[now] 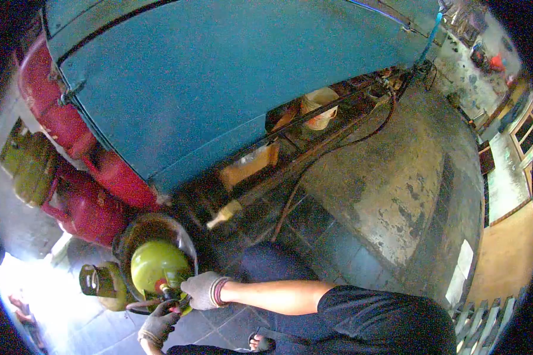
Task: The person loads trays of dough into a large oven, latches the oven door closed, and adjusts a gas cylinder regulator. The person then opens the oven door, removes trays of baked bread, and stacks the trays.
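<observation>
A green gas cylinder lies tilted in a round metal basin, its valve end toward me. My left hand, in a grey work glove, is closed around a dark tool or fitting at the valve; its exact kind is hard to make out. My right hand, also gloved, is closed at the cylinder's collar, beside the valve. What its fingers grip is partly hidden. A reddish spot shows at the valve's base.
Another green cylinder stands left of the basin. Large red cylinders and a further green one are beyond. A blue metal panel fills the upper view. A brush, a white bucket and a hose are nearby.
</observation>
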`<state>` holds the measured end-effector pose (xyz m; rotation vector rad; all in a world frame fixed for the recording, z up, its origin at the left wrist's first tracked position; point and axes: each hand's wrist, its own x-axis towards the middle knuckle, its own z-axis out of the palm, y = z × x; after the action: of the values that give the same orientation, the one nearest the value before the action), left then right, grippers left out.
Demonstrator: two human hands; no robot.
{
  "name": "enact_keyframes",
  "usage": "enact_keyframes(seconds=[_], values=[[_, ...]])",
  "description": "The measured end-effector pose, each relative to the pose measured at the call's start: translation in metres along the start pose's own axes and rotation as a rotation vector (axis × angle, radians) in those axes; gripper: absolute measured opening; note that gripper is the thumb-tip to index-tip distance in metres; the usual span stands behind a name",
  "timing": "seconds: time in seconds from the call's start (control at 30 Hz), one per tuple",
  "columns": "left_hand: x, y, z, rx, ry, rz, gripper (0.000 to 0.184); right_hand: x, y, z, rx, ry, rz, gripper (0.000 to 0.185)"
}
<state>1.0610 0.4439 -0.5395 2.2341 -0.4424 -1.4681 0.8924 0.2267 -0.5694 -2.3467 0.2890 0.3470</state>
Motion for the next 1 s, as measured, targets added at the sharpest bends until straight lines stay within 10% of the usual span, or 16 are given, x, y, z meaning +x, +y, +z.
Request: enact_keyframes(seconds=[0.7,0.87,1.0], values=[[0.005,-0.002,0.000,-0.109,0.028,-0.051,0.049,0.004,0.005,0.006,0.055,0.012,-0.006,0.041],[0.003,-0.018,-0.005,-0.138,0.056,-0.007,0.022,0.008,0.006,0.000,-0.005,-0.001,-0.014,0.038],[0.010,-0.040,-0.010,0.461,0.187,0.135,0.032,-0.008,-0.003,-0.039,0.113,0.000,0.014,0.056]])
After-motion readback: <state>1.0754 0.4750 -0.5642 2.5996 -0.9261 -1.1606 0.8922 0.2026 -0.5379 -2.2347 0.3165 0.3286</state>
